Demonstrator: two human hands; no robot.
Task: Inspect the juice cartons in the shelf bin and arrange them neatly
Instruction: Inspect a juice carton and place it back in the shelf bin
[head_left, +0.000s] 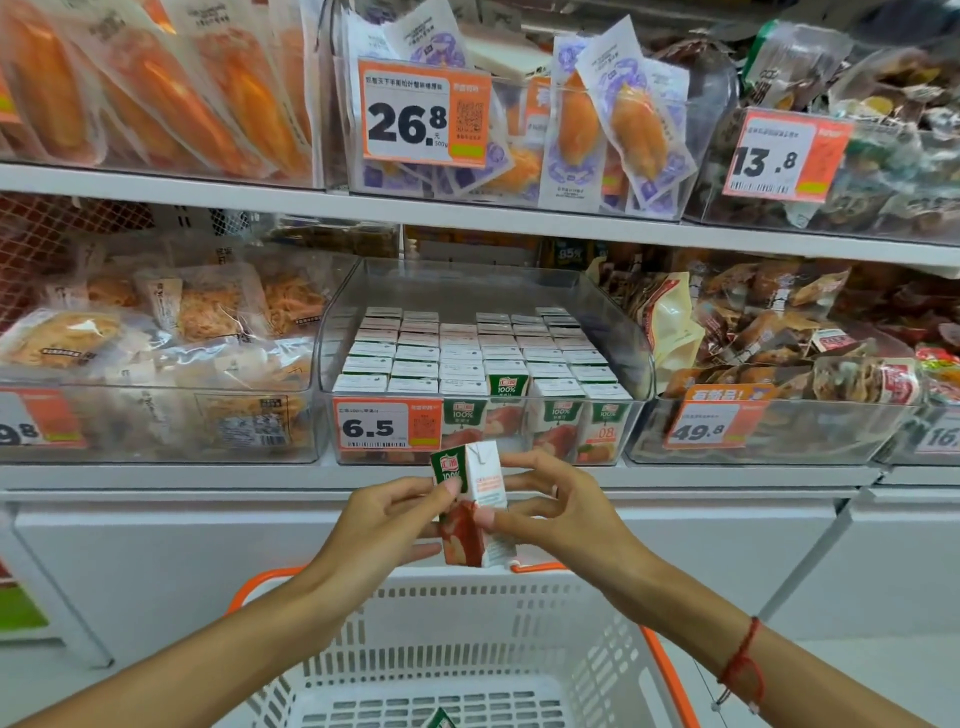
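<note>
In the middle of the frame, the left hand and right hand pinch one small juice carton with curled fingertips, below the clear bin full of cartons. It stands almost straight up, top end up, leaning a little. It looks light and stiff but squashy, so hold its flat sides gently.

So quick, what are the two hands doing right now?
Left hand: pinches the juice carton on its green side.
Right hand: holds the same carton by its white side, thumb curled against it.
</note>
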